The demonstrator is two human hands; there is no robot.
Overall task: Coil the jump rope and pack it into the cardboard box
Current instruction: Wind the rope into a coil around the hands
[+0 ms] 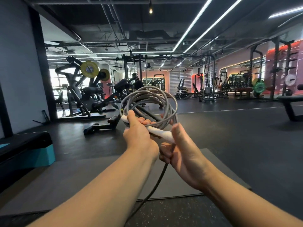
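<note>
A grey jump rope (148,99) is wound into several loops held up at chest height. My left hand (139,133) grips the bundle of loops together with a white handle (161,132) that lies across its fingers. My right hand (178,149) is beside it, its lower fingers pinching the loose end of the rope (161,174), which hangs down toward the floor between my forearms. The right thumb points up next to the white handle. No cardboard box is in view.
I stand in a gym on a dark rubber floor with a grey mat (82,174) underfoot. A black and teal step box (27,151) sits at the left. Weight machines (85,89) stand behind the rope, a bench (290,105) at the right.
</note>
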